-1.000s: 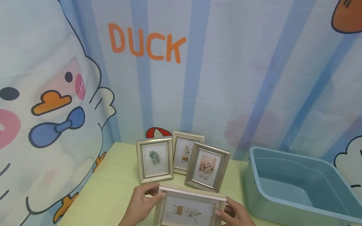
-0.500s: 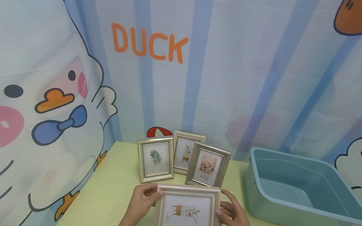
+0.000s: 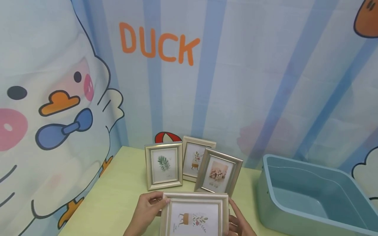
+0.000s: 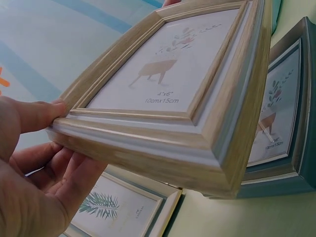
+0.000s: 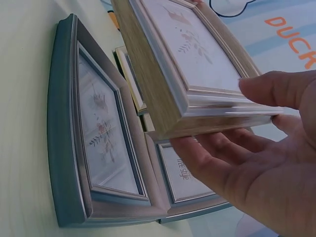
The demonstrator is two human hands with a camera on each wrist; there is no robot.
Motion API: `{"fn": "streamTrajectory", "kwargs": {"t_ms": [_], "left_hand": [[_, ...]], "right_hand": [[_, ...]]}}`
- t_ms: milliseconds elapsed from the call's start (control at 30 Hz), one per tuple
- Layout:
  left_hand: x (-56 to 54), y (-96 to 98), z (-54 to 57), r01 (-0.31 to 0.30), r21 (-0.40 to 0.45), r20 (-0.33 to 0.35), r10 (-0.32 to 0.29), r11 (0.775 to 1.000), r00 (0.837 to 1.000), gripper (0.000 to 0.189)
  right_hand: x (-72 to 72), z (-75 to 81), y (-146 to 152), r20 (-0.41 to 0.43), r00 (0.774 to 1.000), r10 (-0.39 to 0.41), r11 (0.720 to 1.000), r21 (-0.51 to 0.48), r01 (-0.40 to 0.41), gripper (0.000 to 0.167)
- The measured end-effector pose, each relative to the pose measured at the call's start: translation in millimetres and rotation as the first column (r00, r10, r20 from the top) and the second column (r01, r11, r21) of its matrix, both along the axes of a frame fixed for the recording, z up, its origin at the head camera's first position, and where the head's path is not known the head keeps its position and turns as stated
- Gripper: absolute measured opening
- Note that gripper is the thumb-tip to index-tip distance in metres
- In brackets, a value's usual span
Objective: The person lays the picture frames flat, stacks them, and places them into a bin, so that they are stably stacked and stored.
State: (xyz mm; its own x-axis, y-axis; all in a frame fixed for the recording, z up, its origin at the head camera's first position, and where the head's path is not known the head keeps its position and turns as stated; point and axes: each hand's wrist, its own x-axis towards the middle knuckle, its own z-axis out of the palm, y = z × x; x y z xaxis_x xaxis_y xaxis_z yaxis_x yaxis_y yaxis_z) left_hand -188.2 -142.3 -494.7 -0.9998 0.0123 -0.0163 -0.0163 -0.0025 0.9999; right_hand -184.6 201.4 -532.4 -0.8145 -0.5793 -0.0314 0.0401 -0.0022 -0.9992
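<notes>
My left hand (image 3: 147, 211) pinches a pale wood-toned picture frame (image 3: 195, 196) at its left side, thumb on the front and fingers underneath. My right hand (image 3: 240, 219) holds the opposite side, its thumb on the front in the right wrist view. The print, a potted plant on legs, lies sideways in the head view. Below the held frame, a darker frame (image 5: 111, 138) with a similar plant print shows in the right wrist view; the held one mostly hides it in the head view. Just behind stand a leaf-print frame (image 3: 163, 165) and a pink-flower frame (image 3: 218, 172).
Another plant-print frame (image 3: 193, 157) stands at the back, partly covered by the flower one. A blue-green plastic bin (image 3: 295, 213) occupies the right of the pale green table (image 3: 103, 196). A duck-printed cloth (image 3: 236, 82) hangs behind.
The held picture frame has turned from a slant to nearly level and shifted slightly left at its right side. My right hand has moved left with it; the left hand keeps its hold.
</notes>
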Motion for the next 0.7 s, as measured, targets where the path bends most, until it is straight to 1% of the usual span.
{"fn": "streamTrajectory", "kwargs": {"t_ms": [67,233,367,533,600,700], "left_hand": [[-0.9,0.1,-1.8,0.003,0.007,0.008,-0.003,1.000,1.000,0.030],[-2.6,1.3,-5.3,0.005,0.025,0.026,-0.006,1.000,1.000,0.031],[-4.1,3.1,-5.2,-0.002,0.027,0.049,0.001,1.000,0.999,0.031],[-4.6,5.8,-4.8,-0.015,0.041,0.066,0.012,0.999,0.998,0.032],[-5.0,7.6,-5.5,-0.028,0.056,0.074,0.024,0.998,0.997,0.032],[-5.6,11.2,-7.8,-0.069,0.088,0.086,0.061,0.994,0.994,0.036]], "right_hand": [[-1.3,-7.4,2.8,0.037,0.999,0.023,1.000,-0.019,-0.023,0.079],[-3.2,-23.5,7.1,0.076,0.995,0.057,0.996,-0.078,-0.051,0.087],[-5.0,-28.3,9.7,0.066,0.994,0.087,0.992,-0.098,-0.080,0.083],[-7.3,-32.2,14.0,0.055,0.991,0.121,0.983,-0.147,-0.112,0.079],[-8.1,-33.1,15.8,0.062,0.990,0.128,0.980,-0.164,-0.116,0.077],[-8.6,-34.2,18.1,0.064,0.989,0.133,0.976,-0.182,-0.119,0.075]]}}
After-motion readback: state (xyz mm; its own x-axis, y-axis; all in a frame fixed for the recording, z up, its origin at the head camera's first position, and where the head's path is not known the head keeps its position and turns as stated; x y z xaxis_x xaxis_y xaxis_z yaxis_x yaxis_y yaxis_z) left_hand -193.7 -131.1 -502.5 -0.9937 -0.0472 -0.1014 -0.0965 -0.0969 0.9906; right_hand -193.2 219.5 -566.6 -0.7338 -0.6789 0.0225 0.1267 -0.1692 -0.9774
